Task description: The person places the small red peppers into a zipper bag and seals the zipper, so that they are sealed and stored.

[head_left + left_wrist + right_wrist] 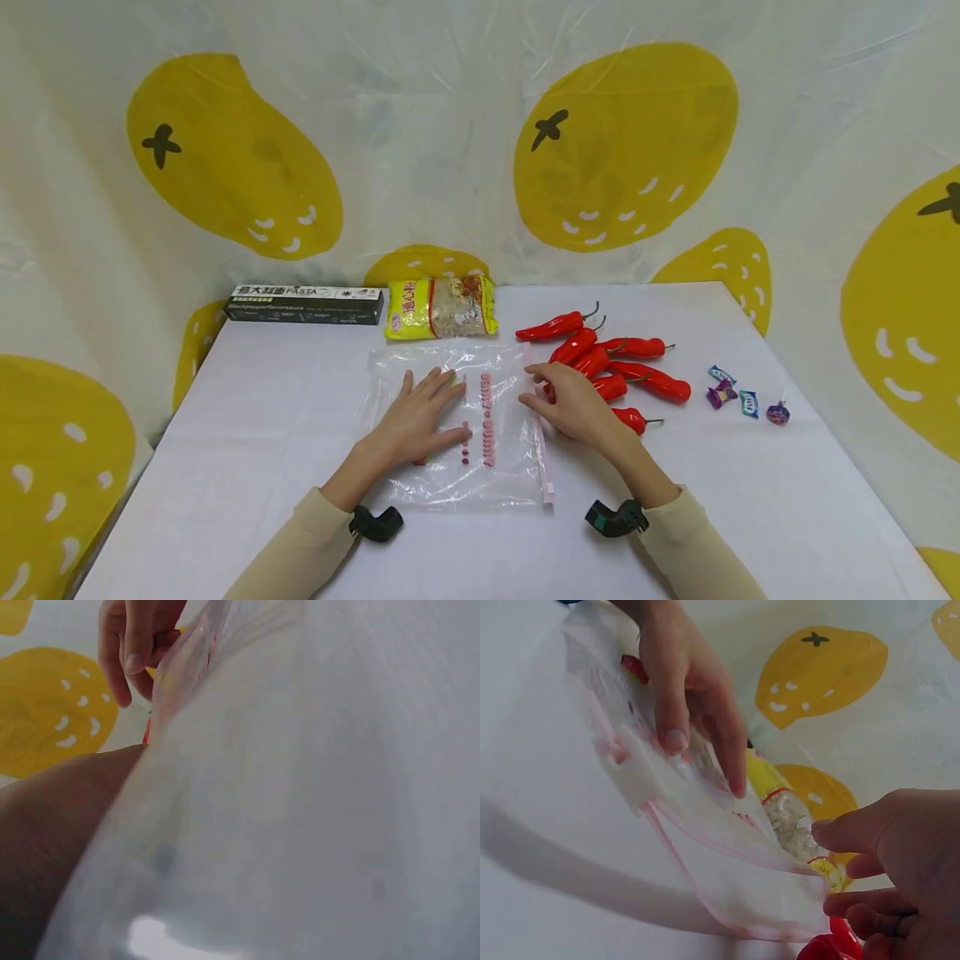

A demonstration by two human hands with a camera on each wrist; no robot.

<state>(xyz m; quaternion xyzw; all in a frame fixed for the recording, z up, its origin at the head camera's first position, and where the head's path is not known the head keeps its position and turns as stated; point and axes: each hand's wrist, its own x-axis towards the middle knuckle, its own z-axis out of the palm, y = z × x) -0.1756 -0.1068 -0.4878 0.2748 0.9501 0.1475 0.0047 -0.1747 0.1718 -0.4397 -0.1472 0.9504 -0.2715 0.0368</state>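
Note:
A clear plastic zip bag (510,483) with pink printing lies flat in front of me. Its pink-edged mouth faces right, and in the right wrist view the two pink strips (676,859) stand apart. My left hand (420,412) rests on top of the bag with its fingers spread. Something red (420,461) shows beside that hand, mostly hidden by it. Over the far end of the mouth is my right hand (573,402). Its thumb and fingers (870,900) are parted beside the bag's corner, with no firm grip visible. Red chili peppers (652,381) lie just beyond it.
Behind the bag are a yellow macaroni packet (441,308) and a dark pasta box (303,305). Several small wrapped candies (722,394) lie at the right. A patterned curtain (450,125) stands along the table's back edge.

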